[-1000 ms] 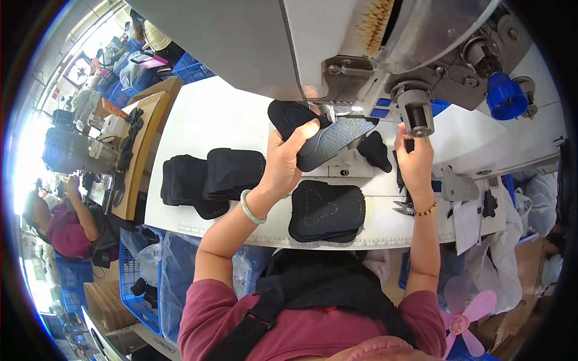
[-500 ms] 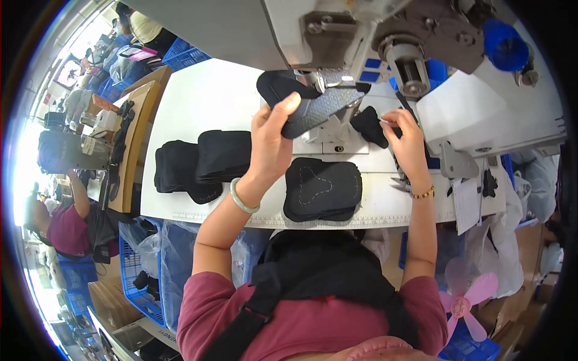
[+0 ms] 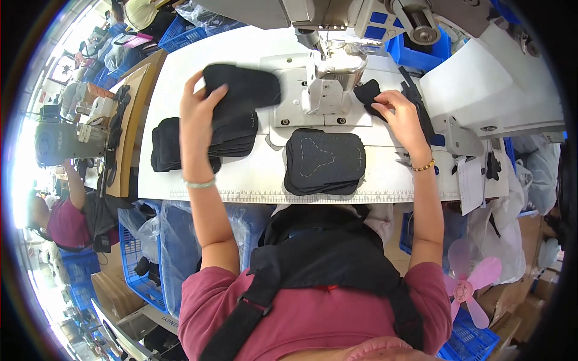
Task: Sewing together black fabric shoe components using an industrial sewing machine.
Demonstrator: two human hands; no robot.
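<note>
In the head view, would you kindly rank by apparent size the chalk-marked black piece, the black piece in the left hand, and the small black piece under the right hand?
1. Chalk-marked black piece
2. Black piece in the left hand, slightly blurred
3. Small black piece, partly covered by the right hand

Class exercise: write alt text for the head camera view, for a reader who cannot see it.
Seen from above, a person at a white sewing table holds a black fabric piece in the left hand, above black stacks; the right hand touches a small black piece beside the sewing machine.

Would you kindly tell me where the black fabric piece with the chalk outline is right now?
In the head view, the chalk-marked black piece lies at the table's near edge, centre, before the sewing machine, between both hands, touched by neither.
</note>
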